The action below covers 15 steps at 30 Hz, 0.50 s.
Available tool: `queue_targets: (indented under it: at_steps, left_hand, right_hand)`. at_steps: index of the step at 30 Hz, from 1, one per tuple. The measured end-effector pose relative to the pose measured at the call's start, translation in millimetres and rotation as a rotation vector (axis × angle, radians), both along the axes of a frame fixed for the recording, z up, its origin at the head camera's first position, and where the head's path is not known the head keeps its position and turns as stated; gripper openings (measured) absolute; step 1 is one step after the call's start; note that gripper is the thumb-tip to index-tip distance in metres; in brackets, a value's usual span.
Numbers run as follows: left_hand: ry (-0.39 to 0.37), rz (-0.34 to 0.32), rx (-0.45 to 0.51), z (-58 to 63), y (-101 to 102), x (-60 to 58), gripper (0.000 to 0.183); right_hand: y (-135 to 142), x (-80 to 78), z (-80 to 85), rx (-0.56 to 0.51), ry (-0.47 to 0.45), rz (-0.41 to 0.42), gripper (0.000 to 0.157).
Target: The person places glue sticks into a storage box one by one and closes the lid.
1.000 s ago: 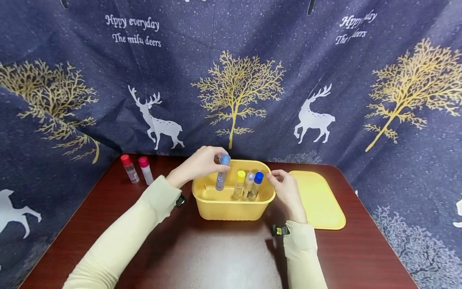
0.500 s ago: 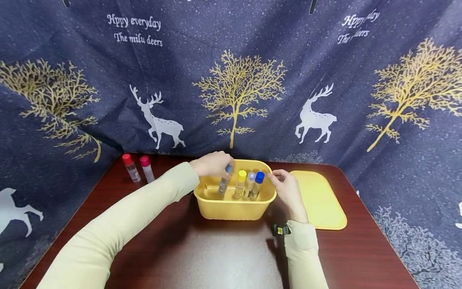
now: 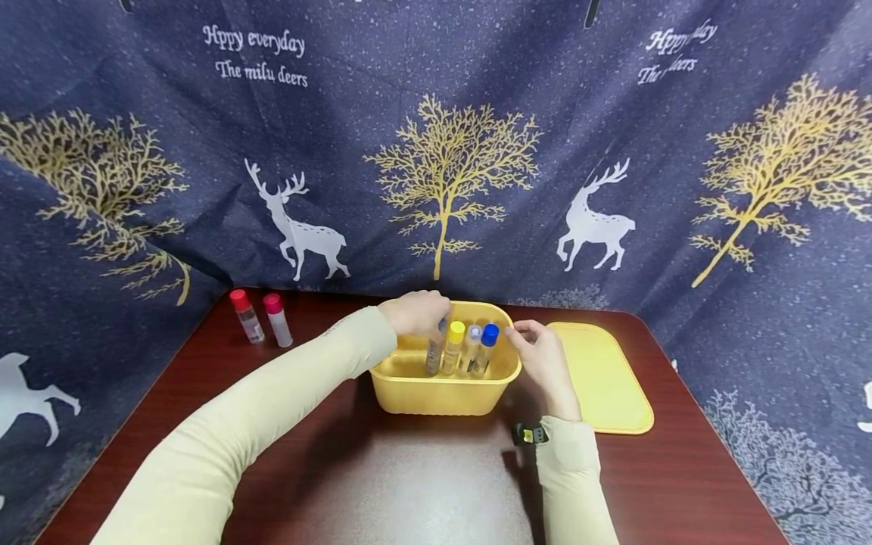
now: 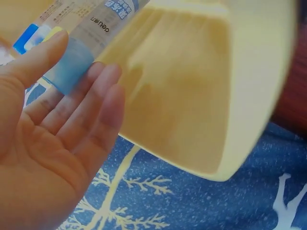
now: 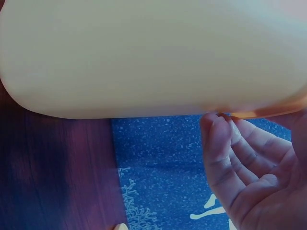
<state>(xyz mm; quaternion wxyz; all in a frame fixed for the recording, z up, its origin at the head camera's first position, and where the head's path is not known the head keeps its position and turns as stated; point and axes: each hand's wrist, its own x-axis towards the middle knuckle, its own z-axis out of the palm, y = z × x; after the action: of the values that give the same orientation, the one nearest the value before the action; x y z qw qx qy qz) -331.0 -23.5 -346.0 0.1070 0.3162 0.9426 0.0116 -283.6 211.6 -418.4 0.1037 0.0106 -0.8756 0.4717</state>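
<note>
My left hand (image 3: pixel 418 312) reaches into the yellow bin (image 3: pixel 436 397). Its thumb and fingers hold a clear bottle (image 3: pixel 434 357) by the light blue cap (image 4: pixel 72 64); the label reads "deli" in the left wrist view. That bottle stands close beside a yellow-capped bottle (image 3: pixel 453 350). To the right of it are a bottle with a pale clear cap (image 3: pixel 471 351) and one with a dark blue cap (image 3: pixel 487 350), all upright inside. With thumb and fingertips, my right hand (image 3: pixel 541 363) pinches the bin's right rim.
Two bottles, one red-capped (image 3: pixel 247 316) and one crimson-capped (image 3: pixel 278 321), stand at the table's back left. A flat yellow lid (image 3: pixel 606 378) lies to the right of the bin. Behind the dark red table (image 3: pixel 327 454) hangs a blue cloth (image 3: pixel 518 227).
My left hand has lowered the light-blue-capped bottle into the bin and shifted it right, up to the yellow-capped bottle. My right hand has stayed on the rim.
</note>
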Motion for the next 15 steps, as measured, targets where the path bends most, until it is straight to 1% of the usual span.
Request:
queue_targets:
  at_steps: [3,8,15]
  left_hand:
    - [0.014,0.009,-0.013,-1.3,2.6,1.5,0.030]
    - [0.047,0.013,-0.029,-0.4,4.5,4.4,0.025]
    - [0.055,0.009,-0.038,-1.1,6.6,5.2,0.020]
  right_hand:
    - [-0.4,-0.1,-0.6,-0.010,-0.009,0.001,0.031]
    - [-1.2,0.2,0.0,-0.017,-0.019,0.003,0.031]
    - [-1.4,1.2,0.5,-0.010,-0.017,-0.003,0.030]
